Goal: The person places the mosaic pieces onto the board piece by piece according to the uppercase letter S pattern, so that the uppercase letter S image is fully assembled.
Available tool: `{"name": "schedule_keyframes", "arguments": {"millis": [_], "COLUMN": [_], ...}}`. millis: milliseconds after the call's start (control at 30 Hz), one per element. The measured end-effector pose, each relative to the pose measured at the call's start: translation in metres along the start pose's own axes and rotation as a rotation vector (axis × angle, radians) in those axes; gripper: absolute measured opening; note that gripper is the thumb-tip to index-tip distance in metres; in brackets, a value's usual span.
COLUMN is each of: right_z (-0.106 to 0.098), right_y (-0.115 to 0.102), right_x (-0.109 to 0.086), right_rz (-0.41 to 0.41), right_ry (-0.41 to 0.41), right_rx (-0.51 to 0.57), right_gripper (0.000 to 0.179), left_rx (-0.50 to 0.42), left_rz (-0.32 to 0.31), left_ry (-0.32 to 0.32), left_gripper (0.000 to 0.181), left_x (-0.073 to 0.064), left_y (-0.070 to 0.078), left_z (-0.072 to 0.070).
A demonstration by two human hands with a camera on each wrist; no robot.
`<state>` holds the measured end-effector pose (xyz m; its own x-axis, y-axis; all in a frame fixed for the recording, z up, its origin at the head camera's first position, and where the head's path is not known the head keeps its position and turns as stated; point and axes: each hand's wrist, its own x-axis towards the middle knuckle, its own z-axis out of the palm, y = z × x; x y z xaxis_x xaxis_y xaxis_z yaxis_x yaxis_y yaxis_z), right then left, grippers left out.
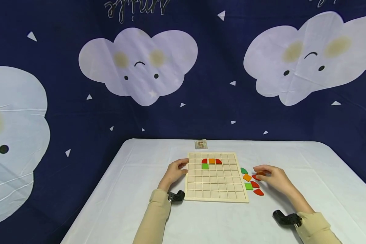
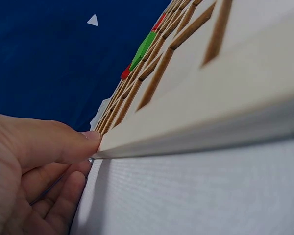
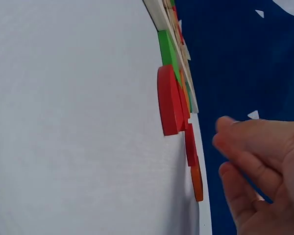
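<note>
A pale wooden grid board (image 1: 215,183) lies flat on the table. Set in its upper squares are an orange square (image 1: 211,161), a green square (image 1: 205,166) and red quarter-rounds (image 1: 218,161) on both sides of the orange. My left hand (image 1: 174,172) touches the board's left edge with thumb (image 2: 83,144) and forefinger set apart. My right hand (image 1: 273,177) hovers over a red piece (image 1: 256,177) beside the board, fingers loosely bent; the right wrist view shows nothing held. Around it lie other red pieces (image 3: 167,100), a green square (image 1: 248,186), an orange square (image 1: 247,177) and a green quarter-round (image 1: 244,170).
A small card (image 1: 201,144) with a gridded picture lies behind the board, near the table's back edge. White cloth covers the table (image 1: 152,159). Behind it hangs a dark blue cloth (image 1: 213,115) with clouds. Each wrist carries a black camera (image 1: 178,196).
</note>
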<state>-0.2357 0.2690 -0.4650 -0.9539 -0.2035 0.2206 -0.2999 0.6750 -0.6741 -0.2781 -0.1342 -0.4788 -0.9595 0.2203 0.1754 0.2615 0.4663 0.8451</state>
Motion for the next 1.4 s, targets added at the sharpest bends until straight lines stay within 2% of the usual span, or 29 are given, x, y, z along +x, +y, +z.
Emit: {"name": "schedule_keyframes", "arguments": {"millis": [233,700,867,967,1100,1400], "right_z": [0.003,0.007,0.002,-0.004,-0.011,-0.013], "right_y": [0.007,0.01,0.001,-0.009,-0.023,-0.042], "right_x": [-0.001,-0.001,0.0,0.002,0.007,0.024], "right_rz": [-0.013,-0.028,-0.055,-0.074,-0.073,-0.09], "right_ry": [-0.006,0.015,0.06,0.103,0.109,0.119], "right_rx": [-0.055,-0.118,-0.114,-0.104,-0.096,-0.092], "right_gripper": [0.035,0.031,0.031,0.029,0.031,0.032], "left_rx": [0.005,0.005,0.0,-0.004,-0.004,-0.004], "left_rz": [-0.002,-0.009,0.005,-0.007,-0.023,-0.008], "left_ry": [0.0,0.0,0.001,-0.001,-0.001,-0.001], "left_gripper": [0.046,0.046,0.046,0.047,0.047,0.046], "left_x": [-0.001,0.0,0.0,0.0,0.0,-0.001], "left_y": [0.001,-0.002,-0.002,-0.002,-0.003,-0.002], "left_z": [0.0,0.001,0.001,0.002,0.003,0.001]}}
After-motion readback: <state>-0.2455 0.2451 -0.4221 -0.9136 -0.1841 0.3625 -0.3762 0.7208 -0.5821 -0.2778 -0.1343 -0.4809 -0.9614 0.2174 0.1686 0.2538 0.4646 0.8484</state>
